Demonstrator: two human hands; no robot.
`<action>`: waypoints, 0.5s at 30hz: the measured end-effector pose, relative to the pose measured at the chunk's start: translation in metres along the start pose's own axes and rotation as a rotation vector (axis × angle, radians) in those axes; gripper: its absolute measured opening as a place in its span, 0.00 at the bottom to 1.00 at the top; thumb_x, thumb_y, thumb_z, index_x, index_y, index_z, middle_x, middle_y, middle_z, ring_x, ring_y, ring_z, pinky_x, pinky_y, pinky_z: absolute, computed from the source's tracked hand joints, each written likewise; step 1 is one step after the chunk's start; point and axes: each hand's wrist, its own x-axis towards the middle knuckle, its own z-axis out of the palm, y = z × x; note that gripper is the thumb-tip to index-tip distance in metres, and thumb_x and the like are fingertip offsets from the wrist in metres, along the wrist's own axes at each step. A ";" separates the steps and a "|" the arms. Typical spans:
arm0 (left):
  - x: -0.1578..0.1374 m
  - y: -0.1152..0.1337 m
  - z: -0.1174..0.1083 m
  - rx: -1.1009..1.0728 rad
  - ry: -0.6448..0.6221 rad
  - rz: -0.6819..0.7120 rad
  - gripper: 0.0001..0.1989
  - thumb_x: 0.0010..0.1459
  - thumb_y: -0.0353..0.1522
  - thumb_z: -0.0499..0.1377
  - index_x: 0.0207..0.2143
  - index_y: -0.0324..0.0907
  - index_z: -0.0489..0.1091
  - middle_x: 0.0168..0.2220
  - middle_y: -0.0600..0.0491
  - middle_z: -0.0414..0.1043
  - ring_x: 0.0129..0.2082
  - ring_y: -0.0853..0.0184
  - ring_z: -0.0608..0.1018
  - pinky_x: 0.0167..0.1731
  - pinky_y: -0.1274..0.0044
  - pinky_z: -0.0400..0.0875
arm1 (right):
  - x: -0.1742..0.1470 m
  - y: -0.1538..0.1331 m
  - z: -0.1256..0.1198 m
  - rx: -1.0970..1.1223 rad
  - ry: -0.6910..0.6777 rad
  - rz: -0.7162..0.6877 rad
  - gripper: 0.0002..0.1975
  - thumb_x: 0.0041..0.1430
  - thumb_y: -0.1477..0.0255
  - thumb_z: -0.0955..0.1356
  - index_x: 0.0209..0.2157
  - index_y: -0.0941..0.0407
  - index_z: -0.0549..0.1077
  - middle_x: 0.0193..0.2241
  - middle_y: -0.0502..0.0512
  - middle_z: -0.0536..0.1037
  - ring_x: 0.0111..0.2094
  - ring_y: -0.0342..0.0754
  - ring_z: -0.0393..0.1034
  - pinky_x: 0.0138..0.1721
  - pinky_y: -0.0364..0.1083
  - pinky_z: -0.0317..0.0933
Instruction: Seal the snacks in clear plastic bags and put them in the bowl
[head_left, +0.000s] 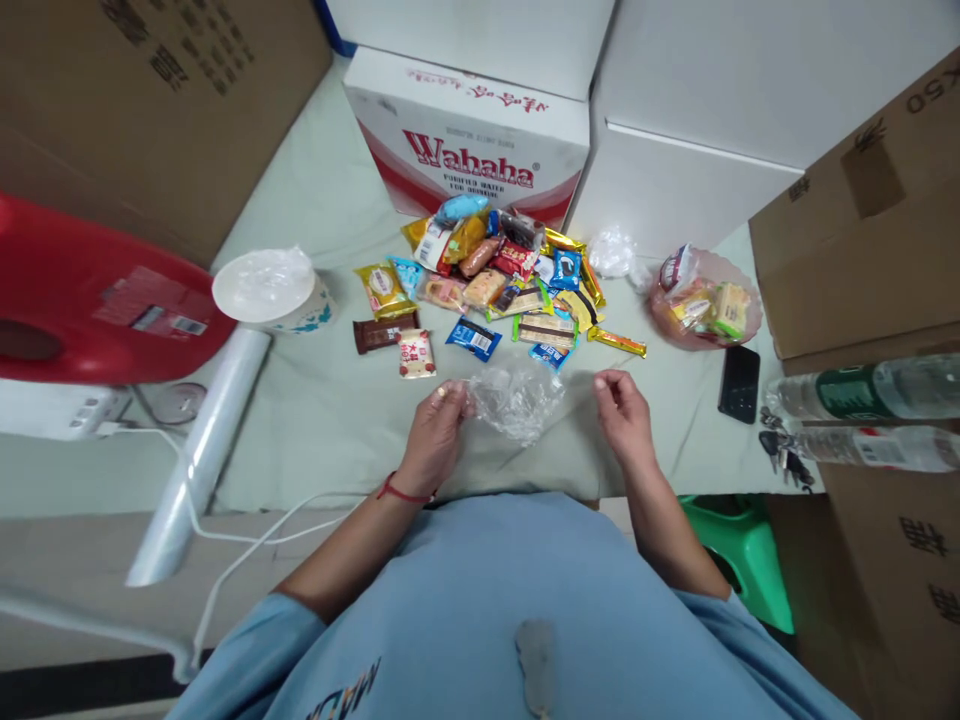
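Note:
Crumpled clear plastic film (pixel 517 402) hangs just above the cloth in front of my body. My left hand (pixel 439 432) pinches its left edge between thumb and fingers. On the other side, my right hand (pixel 624 415) is closed in a pinch; a small gap shows between it and the film, and whatever its fingertips hold is too small to tell. Beyond both hands lies a heap of wrapped snacks (pixel 486 287), with a blue packet (pixel 473 338), a red-and-cream packet (pixel 416 354) and a brown packet (pixel 385 332) along its near side.
A paper tub (pixel 274 290) topped with clear plastic stands left; a pink bowl (pixel 739 330) of snacks sits right, near crumpled plastic (pixel 613 251). A phone (pixel 739 384), keys (pixel 784 455) and bottles (pixel 862 390) lie farther right. Behind the heap stands a Wahaha carton (pixel 472 140).

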 end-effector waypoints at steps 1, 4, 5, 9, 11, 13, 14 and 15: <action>-0.001 0.001 -0.001 0.029 -0.012 0.023 0.25 0.60 0.53 0.65 0.26 0.44 0.66 0.26 0.57 0.63 0.30 0.68 0.66 0.35 0.75 0.63 | 0.000 0.001 0.007 -0.063 0.019 -0.026 0.21 0.65 0.50 0.70 0.45 0.54 0.74 0.39 0.54 0.76 0.29 0.45 0.65 0.30 0.45 0.64; -0.005 0.002 -0.003 0.125 -0.068 0.091 0.24 0.62 0.52 0.62 0.25 0.45 0.65 0.27 0.55 0.65 0.33 0.66 0.68 0.39 0.73 0.65 | 0.006 0.003 0.030 -0.176 0.006 -0.112 0.23 0.60 0.52 0.74 0.49 0.54 0.75 0.48 0.59 0.76 0.29 0.45 0.66 0.35 0.49 0.69; -0.006 0.002 -0.005 0.140 -0.084 0.101 0.24 0.63 0.52 0.61 0.24 0.45 0.65 0.27 0.55 0.65 0.34 0.65 0.69 0.40 0.72 0.66 | 0.009 0.003 0.037 -0.198 -0.042 -0.150 0.21 0.61 0.54 0.74 0.47 0.54 0.77 0.48 0.59 0.76 0.29 0.45 0.66 0.36 0.49 0.69; -0.014 -0.002 -0.019 0.166 -0.014 0.029 0.21 0.64 0.49 0.58 0.25 0.45 0.66 0.33 0.51 0.71 0.40 0.62 0.74 0.45 0.70 0.69 | 0.020 -0.010 0.053 -0.293 -0.212 -0.318 0.10 0.69 0.63 0.69 0.37 0.53 0.79 0.38 0.56 0.79 0.33 0.49 0.71 0.40 0.48 0.69; -0.022 -0.004 -0.033 0.227 0.074 -0.024 0.14 0.60 0.45 0.61 0.35 0.44 0.72 0.43 0.49 0.75 0.48 0.58 0.75 0.48 0.69 0.70 | 0.024 -0.023 0.056 -0.361 -0.264 -0.420 0.09 0.71 0.66 0.68 0.39 0.52 0.80 0.39 0.57 0.80 0.38 0.51 0.74 0.43 0.48 0.68; -0.031 0.000 -0.047 0.336 0.139 -0.007 0.20 0.53 0.40 0.64 0.48 0.45 0.72 0.53 0.47 0.73 0.56 0.54 0.73 0.54 0.65 0.70 | 0.027 -0.039 0.059 -0.440 -0.343 -0.532 0.09 0.72 0.68 0.67 0.42 0.52 0.81 0.41 0.57 0.81 0.43 0.52 0.75 0.44 0.48 0.67; -0.036 0.004 -0.052 0.409 0.157 0.043 0.27 0.50 0.38 0.64 0.54 0.45 0.71 0.57 0.46 0.70 0.60 0.52 0.72 0.58 0.63 0.68 | 0.028 -0.048 0.062 -0.485 -0.388 -0.584 0.10 0.73 0.69 0.67 0.42 0.51 0.81 0.43 0.57 0.81 0.45 0.52 0.75 0.44 0.48 0.66; -0.039 0.010 -0.055 0.488 0.170 0.119 0.32 0.49 0.37 0.64 0.58 0.45 0.68 0.61 0.45 0.68 0.64 0.51 0.69 0.63 0.60 0.65 | 0.028 -0.056 0.065 -0.532 -0.430 -0.633 0.10 0.73 0.69 0.66 0.42 0.51 0.81 0.43 0.57 0.81 0.45 0.52 0.74 0.44 0.47 0.65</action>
